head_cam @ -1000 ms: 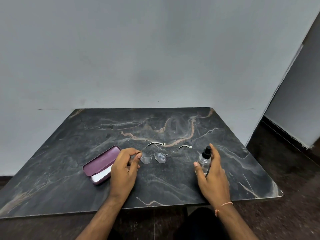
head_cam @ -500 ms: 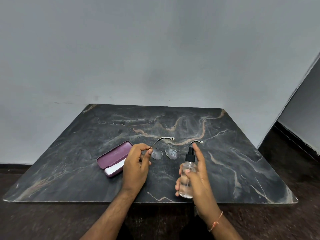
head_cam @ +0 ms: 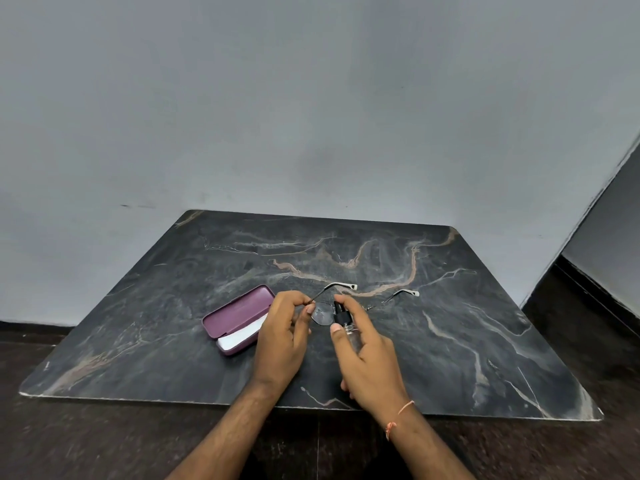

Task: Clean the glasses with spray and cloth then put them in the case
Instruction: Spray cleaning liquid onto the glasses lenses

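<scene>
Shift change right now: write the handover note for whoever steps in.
Left hand: pinches the glasses by the left temple hinge.
Right hand: grips the spray bottle, index finger on the nozzle, aimed at the left lens.
Purple case: open on the marble table, white cloth inside.
Done: glasses and spray picked up.
Left: spray, wipe with cloth, case the glasses.

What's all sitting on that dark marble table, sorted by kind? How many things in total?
Glasses: 1
Spray bottle: 1
Purple case, lying open: 1
White cloth, inside the case: 1
Total: 4, with the glasses pinched in the left hand and the bottle gripped in the right hand.
</scene>
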